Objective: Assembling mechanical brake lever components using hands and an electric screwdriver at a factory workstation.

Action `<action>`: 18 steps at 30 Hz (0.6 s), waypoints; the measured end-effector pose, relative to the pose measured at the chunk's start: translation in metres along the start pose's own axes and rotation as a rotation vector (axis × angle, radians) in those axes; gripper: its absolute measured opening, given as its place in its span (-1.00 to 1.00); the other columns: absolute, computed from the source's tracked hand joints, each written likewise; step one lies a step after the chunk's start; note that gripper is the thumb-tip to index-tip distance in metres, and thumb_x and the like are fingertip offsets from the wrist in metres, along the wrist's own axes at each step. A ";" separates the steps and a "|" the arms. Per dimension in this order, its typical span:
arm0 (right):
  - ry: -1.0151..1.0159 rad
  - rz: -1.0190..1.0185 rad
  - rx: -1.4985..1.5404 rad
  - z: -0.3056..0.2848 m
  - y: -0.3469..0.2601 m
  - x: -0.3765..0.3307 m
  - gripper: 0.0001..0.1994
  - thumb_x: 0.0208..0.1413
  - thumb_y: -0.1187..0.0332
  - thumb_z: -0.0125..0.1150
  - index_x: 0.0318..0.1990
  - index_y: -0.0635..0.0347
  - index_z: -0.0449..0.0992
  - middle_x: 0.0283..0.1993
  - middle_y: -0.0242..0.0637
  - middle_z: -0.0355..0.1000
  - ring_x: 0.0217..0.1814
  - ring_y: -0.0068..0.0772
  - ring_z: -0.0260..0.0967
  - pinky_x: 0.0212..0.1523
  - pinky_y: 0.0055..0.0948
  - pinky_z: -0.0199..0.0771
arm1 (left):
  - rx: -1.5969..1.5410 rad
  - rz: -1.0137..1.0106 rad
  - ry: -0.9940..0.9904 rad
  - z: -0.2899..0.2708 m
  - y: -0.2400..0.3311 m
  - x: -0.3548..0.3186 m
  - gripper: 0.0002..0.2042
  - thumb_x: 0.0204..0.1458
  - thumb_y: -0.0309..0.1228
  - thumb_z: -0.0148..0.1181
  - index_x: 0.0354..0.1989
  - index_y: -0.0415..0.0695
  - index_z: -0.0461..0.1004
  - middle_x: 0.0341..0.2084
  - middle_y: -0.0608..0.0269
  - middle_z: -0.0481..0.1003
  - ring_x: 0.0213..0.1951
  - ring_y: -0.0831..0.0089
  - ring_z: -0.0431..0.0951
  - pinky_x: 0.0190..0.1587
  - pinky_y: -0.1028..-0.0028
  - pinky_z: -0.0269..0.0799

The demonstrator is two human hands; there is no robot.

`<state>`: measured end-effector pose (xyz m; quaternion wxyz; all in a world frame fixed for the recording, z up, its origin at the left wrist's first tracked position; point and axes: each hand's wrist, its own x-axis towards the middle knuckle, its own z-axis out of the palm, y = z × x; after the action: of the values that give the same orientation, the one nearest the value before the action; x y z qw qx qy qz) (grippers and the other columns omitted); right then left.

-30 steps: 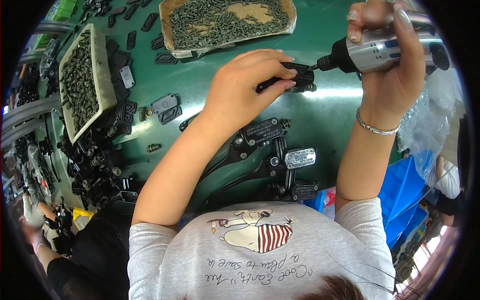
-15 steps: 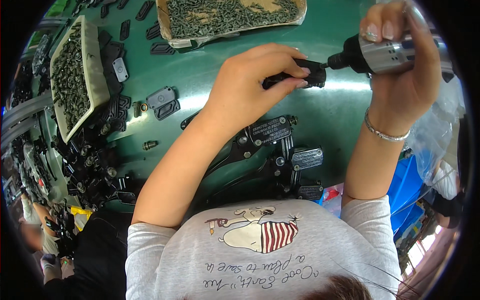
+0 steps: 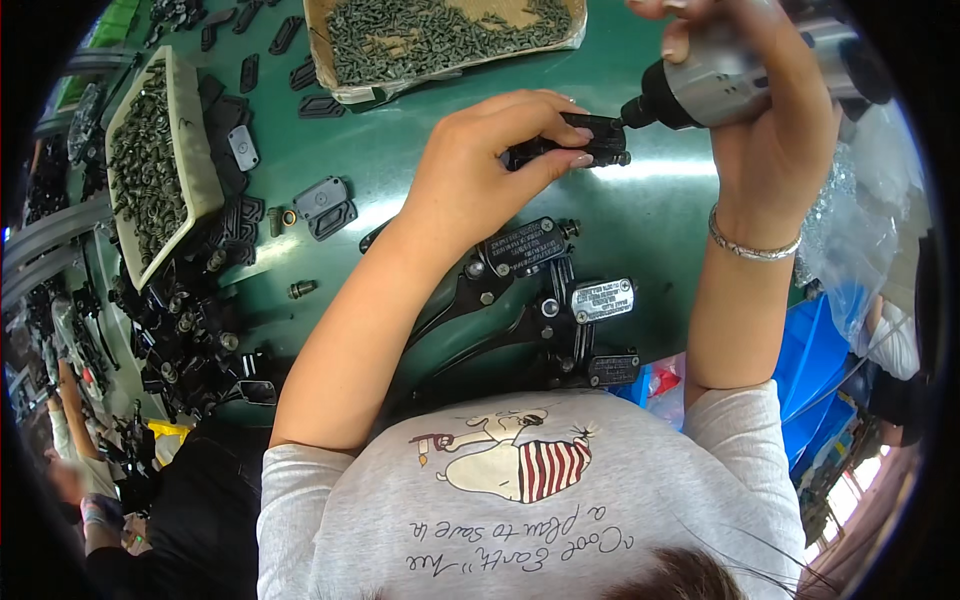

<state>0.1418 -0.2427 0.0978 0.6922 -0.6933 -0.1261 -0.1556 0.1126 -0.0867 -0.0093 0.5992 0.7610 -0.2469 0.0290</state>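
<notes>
Gripping ridged black part (image 3: pixel 570 143), cylindrical metal driver (image 3: pixel 735 75).

Two trays of dark screws (image 3: pixel 150 170) (image 3: pixel 440 35) sit on the green table (image 3: pixel 400 150) beside loose black covers (image 3: pixel 322 205).

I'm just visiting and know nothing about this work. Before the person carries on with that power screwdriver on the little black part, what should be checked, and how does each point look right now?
1. Left hand pinches the black part firmly: ok.
2. Right hand wraps the power screwdriver: ok.
3. Driver's black nose meets the part's right end: ok.
4. Bit seated squarely in a screw head: cannot tell, too small and partly hidden.
5. Left fingertips away from the tip: not ok, they lie close beside it.
6. Screw supply within sight: ok, the screw tray sits just beyond the hands.
</notes>
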 end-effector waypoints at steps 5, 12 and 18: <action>-0.003 -0.347 0.017 -0.018 -0.019 0.013 -0.77 0.19 0.27 0.15 -0.18 0.26 0.37 -0.54 -0.26 0.39 -0.53 -0.39 0.43 -0.37 -0.50 0.58 | 0.023 -0.043 0.008 0.007 -0.007 0.001 -0.83 -0.15 -0.62 0.42 -0.36 -0.27 0.57 -0.14 0.09 0.61 0.01 0.26 0.58 0.08 0.38 0.48; -0.344 -0.226 0.318 -0.023 0.004 0.012 -0.73 0.28 0.27 -0.05 -0.03 0.26 0.38 -0.33 -0.20 0.38 -0.26 -0.23 0.35 -0.26 -0.40 0.41 | -0.170 -0.087 0.052 0.003 -0.003 0.000 -0.80 -0.12 -0.64 0.41 -0.30 -0.26 0.56 -0.11 0.10 0.60 0.04 0.32 0.57 0.12 0.40 0.46; -0.560 -0.105 0.464 -0.029 0.011 0.013 -0.66 0.33 0.25 -0.20 0.07 0.24 0.38 -0.20 -0.17 0.36 -0.11 -0.14 0.30 -0.21 -0.35 0.31 | -0.288 -0.178 0.037 0.003 0.002 0.000 -0.77 -0.11 -0.63 0.41 -0.26 -0.26 0.51 -0.05 0.06 0.57 0.04 0.37 0.55 0.12 0.44 0.45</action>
<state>0.1568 -0.2719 0.0924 0.7607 -0.5262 -0.3781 0.0377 0.1113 -0.0901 -0.0082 0.7066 0.6855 -0.1693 -0.0459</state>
